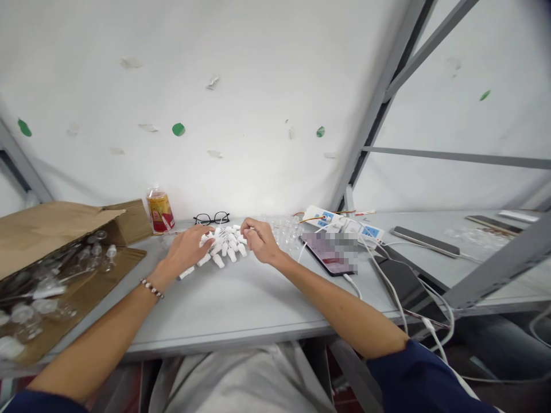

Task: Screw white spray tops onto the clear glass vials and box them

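Note:
A pile of small white plastic pieces (pixel 224 244) lies on the grey table, with thin stems showing among them. My left hand (pixel 188 248) rests at the pile's left side, its fingers spread over a few pieces and touching them; nothing is clearly held. At the pile's right edge, my right hand (pixel 259 238) has its fingers curled together in a pinch; what they hold, if anything, is too small to make out. Just behind and to the right of that hand are clear plastic pieces (pixel 286 229).
An open cardboard box (pixel 55 229) of clear bottles stands left. Behind are a red-yellow container (pixel 160 211) and black glasses (pixel 212 218). Right are a power strip (pixel 340 222), a lit phone (pixel 329 255), dark phones (pixel 426 241), white cables and a grey metal post (pixel 503 269).

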Tool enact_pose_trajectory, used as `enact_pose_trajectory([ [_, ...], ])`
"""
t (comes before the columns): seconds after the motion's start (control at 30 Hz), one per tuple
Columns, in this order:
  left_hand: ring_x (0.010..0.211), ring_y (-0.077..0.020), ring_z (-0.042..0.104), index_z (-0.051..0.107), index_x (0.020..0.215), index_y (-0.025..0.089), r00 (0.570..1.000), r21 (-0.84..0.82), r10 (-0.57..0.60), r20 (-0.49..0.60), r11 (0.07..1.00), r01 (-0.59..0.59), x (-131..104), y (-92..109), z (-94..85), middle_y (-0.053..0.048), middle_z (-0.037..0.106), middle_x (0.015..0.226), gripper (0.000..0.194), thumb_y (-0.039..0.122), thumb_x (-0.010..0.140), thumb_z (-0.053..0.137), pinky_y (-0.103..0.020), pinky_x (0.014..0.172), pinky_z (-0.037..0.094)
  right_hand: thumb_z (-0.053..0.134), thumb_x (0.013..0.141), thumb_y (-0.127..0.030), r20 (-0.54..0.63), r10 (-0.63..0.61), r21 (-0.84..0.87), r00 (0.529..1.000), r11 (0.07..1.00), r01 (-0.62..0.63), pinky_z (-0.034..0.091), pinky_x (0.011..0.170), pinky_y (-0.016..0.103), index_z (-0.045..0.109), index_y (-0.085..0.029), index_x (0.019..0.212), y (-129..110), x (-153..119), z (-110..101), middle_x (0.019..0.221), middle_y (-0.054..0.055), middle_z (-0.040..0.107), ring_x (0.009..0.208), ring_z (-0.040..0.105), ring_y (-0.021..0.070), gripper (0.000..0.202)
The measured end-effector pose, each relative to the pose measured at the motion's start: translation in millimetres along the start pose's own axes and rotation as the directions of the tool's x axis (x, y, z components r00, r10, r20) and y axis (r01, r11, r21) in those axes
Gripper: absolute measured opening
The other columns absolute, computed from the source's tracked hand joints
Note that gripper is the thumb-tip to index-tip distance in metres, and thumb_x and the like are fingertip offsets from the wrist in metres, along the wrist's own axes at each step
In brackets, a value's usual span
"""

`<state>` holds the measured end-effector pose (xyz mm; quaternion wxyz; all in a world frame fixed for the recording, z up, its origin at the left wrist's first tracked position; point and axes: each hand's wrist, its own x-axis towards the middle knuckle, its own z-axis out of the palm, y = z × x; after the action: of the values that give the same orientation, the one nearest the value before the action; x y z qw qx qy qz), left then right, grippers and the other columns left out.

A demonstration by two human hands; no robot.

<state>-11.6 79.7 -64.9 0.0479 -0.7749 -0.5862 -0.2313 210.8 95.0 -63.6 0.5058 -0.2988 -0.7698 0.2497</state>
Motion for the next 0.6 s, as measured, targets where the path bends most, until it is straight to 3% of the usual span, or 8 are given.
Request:
enact_pose_trajectory([
  [0.13,0.084,-0.0192,0.062,0.062,0.114,0.028,0.999,-0.007,0.011,-0.039,1.0,-0.011,-5,-3,-3.9,-0.002,0.066,0.111,0.032,0.04,0.09,0.045,-0.031,0.072,0.045,0.035,0.075,-0.025,-0.169,-0.047,0.036,0.984,0.998,0.054,0.03,0.051,0.027,0.046,-0.021,0.068,-4,3,-9,0.051,-0.004,0.04,0.048,0.04,0.0123,0.013],
  [0.27,0.08,-0.0185,0.061,0.063,0.111,0.026,0.998,-0.021,0.007,-0.06,1.0,-0.009,-8,-4,-4.9,-0.002,0.067,0.108,0.032,0.042,0.091,0.044,-0.031,0.069,0.044,0.036,0.074,-0.025,-0.362,-0.066,0.098,0.93,0.989,0.109,0.034,0.052,0.027,0.047,-0.021,0.07,-5,15,-27,0.051,-0.004,0.043,0.049,0.044,0.0136,0.012],
  [0.4,0.079,-0.0183,0.061,0.063,0.111,0.026,0.998,-0.021,0.015,-0.055,1.0,-0.016,-11,-3,-4.9,-0.002,0.066,0.108,0.034,0.045,0.091,0.042,-0.03,0.066,0.044,0.039,0.072,-0.022,-0.469,0.034,0.192,0.882,0.979,0.065,0.038,0.05,0.026,0.047,-0.022,0.069,0,29,-50,0.056,-0.004,0.046,0.048,0.046,0.012,0.008],
  [0.47,0.079,-0.0182,0.062,0.063,0.11,0.025,0.998,-0.015,0.028,-0.053,0.999,-0.029,-12,-3,-5.9,-0.002,0.066,0.109,0.034,0.045,0.091,0.042,-0.031,0.067,0.044,0.04,0.074,-0.022,-0.464,0.108,0.242,0.879,0.97,0.009,0.039,0.05,0.026,0.046,-0.022,0.068,4,29,-60,0.06,-0.004,0.048,0.048,0.047,0.0115,0.008],
  [0.6,0.077,-0.0186,0.062,0.063,0.105,0.023,0.993,0.029,0.102,-0.055,0.994,-0.101,-14,-2,-9.3,-0.003,0.066,0.109,0.033,0.043,0.091,0.042,-0.032,0.07,0.045,0.046,0.08,-0.029,-0.276,0.135,0.118,0.952,0.987,-0.106,0.044,0.06,0.028,0.05,-0.022,0.071,12,5,-84,0.068,-0.001,0.058,0.059,0.052,0.0135,0.012],
])
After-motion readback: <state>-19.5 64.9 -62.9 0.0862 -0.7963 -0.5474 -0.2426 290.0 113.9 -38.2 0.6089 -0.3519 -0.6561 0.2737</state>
